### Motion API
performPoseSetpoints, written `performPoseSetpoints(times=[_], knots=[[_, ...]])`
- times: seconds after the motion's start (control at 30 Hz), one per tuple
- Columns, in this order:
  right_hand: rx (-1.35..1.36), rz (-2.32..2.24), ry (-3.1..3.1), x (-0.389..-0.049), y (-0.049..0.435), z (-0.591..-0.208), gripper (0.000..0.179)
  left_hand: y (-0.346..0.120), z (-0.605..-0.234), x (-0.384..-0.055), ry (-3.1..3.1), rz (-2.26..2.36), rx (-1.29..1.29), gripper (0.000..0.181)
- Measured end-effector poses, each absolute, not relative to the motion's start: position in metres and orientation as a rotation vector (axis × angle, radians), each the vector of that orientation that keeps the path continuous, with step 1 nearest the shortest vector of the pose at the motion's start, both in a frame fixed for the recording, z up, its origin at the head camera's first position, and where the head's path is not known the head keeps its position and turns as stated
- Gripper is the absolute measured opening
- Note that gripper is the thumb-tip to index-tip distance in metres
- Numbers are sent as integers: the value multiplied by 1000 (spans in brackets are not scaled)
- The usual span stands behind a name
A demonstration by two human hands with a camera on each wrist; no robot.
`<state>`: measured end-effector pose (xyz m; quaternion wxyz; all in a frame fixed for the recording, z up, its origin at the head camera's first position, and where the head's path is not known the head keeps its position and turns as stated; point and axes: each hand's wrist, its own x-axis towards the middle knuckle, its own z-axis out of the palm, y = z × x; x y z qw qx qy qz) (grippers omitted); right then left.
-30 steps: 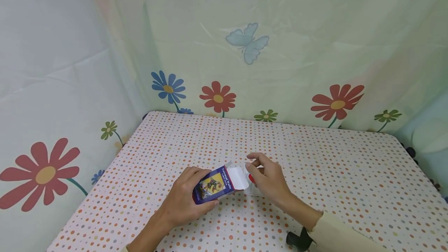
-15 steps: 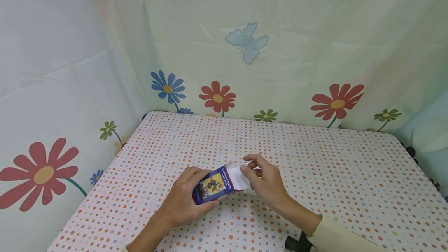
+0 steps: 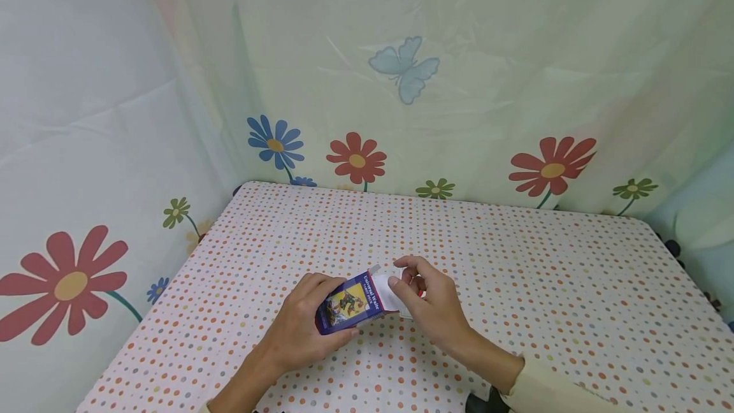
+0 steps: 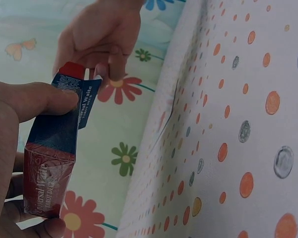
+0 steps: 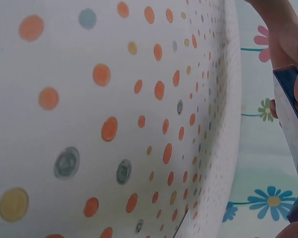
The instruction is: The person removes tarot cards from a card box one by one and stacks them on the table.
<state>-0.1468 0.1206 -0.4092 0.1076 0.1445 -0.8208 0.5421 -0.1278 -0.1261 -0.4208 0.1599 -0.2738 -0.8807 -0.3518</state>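
Observation:
A blue tarot card box [image 3: 348,304] with a yellow picture on its front is tilted above the table, its top end toward the right. My left hand [image 3: 306,317] grips it, thumb along the near side and fingers round the far side. The lid flap [image 3: 387,290] stands out from the box, white inside. My right hand [image 3: 436,301] has its thumb on the flap and its curled fingers behind, pinching it. In the left wrist view the red bottom [image 4: 47,183] of the box shows. What is inside the box is hidden.
Behind my right hand lies a flat white card-like piece [image 3: 406,315] with a red mark, mostly covered. A dotted cloth [image 3: 516,260] covers the table. A flowered curtain [image 3: 459,101] hangs behind. Something black [image 3: 487,401] is by my right sleeve.
My right hand has moved left and slightly down, from beyond the flap onto its edge. My left hand and the box have stayed in place.

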Motion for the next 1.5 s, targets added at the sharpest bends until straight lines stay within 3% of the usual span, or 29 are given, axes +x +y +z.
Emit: performPoseSetpoints(times=[0.5, 1.5], knots=[[506, 1614, -2420, -141, 114, -415, 20, -126, -420, -128, -2498, -1017, -799, 72], [288, 1792, -2528, -140, 107, -418, 15, -126, -421, -128, -2518, -984, -794, 73]])
